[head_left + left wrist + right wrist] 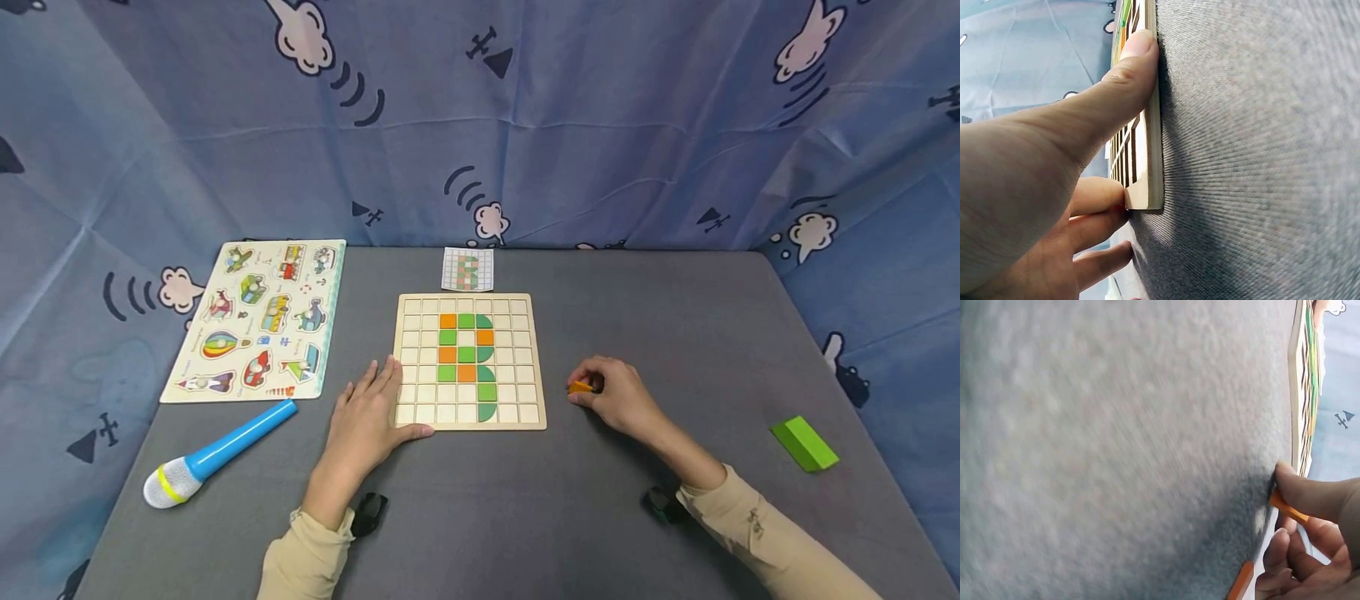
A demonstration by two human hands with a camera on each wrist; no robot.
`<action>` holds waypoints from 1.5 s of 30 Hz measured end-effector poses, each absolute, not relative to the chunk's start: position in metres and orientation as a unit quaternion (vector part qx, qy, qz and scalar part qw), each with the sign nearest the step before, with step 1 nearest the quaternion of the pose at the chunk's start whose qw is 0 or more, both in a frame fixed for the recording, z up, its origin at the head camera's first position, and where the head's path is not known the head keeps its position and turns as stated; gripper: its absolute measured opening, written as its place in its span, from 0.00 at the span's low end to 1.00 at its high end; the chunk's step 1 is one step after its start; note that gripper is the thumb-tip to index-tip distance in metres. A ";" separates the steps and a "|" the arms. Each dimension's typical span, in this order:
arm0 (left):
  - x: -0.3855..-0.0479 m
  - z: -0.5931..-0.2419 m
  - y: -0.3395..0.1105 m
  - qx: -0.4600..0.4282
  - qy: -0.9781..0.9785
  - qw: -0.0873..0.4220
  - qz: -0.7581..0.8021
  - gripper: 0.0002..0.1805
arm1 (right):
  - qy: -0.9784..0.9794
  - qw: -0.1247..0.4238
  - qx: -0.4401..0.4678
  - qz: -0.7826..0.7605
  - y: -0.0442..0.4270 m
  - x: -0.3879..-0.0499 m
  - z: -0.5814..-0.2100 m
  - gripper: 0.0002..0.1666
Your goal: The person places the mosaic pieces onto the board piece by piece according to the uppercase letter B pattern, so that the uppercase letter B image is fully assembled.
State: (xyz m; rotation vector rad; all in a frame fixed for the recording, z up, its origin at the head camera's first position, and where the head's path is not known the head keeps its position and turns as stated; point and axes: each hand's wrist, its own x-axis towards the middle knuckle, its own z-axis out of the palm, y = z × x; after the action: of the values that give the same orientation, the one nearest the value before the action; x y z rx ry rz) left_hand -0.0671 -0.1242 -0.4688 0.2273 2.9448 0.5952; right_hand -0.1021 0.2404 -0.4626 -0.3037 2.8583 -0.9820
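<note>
A square wooden grid board (517, 408) lies mid-table, with orange, green and dark green rounded tiles set in some of its cells. My left hand (363, 417) rests at its near left corner, fingers fairly straight along the left side and the thumb (1138, 53) over the near edge. Right of the board, my right hand (618, 400) pinches a small orange tile (1288, 508) between thumb and fingers, close to the tabletop. In the right wrist view, another orange piece (1241, 581) lies on the table below that hand; in the head view I cannot make it out.
Behind the board is a small pattern card (450, 271). A vehicle picture puzzle (247, 321) and a blue toy microphone (236, 442) lie at the left. A green block (805, 444) sits far right. A patterned blue cloth (600, 125) hangs along the back.
</note>
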 end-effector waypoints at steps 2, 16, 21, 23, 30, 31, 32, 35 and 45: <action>-0.067 -0.468 -0.124 0.076 0.976 0.064 0.196 0.61 | 0.939 0.045 -0.101 -0.327 0.239 -0.101 -0.464 0.07; -0.068 -0.469 -0.124 0.074 0.976 0.068 0.195 0.60 | 0.886 0.043 -0.130 -0.442 0.198 -0.094 -0.459 0.10; -0.069 -0.470 -0.124 0.072 0.975 0.071 0.197 0.61 | 0.879 0.063 -0.129 -0.456 0.179 -0.089 -0.461 0.08; -0.069 -0.470 -0.124 0.071 0.975 0.071 0.198 0.61 | 0.874 0.070 -0.134 -0.461 0.172 -0.088 -0.463 0.07; -0.070 -0.470 -0.125 0.068 0.974 0.086 0.200 0.62 | 0.875 0.092 -0.144 -0.454 0.151 -0.087 -0.466 0.06; -0.070 -0.470 -0.125 0.069 0.974 0.085 0.199 0.62 | 0.876 0.092 -0.146 -0.450 0.149 -0.087 -0.465 0.05; -0.070 -0.470 -0.126 0.068 0.974 0.086 0.198 0.62 | 0.877 0.091 -0.148 -0.448 0.147 -0.088 -0.465 0.05; -0.070 -0.470 -0.126 0.066 0.974 0.089 0.197 0.63 | 0.880 0.087 -0.149 -0.443 0.141 -0.091 -0.463 0.05; -0.070 -0.469 -0.125 0.070 0.974 0.089 0.198 0.62 | 0.901 0.089 -0.147 -0.399 0.122 -0.093 -0.462 0.04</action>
State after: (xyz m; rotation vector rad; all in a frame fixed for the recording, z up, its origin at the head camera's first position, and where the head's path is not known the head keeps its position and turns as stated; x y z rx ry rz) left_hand -0.0697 -0.1248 -0.4687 0.2095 2.8969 0.5902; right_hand -0.0933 0.1223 -0.4625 -0.4382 2.6798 -1.1884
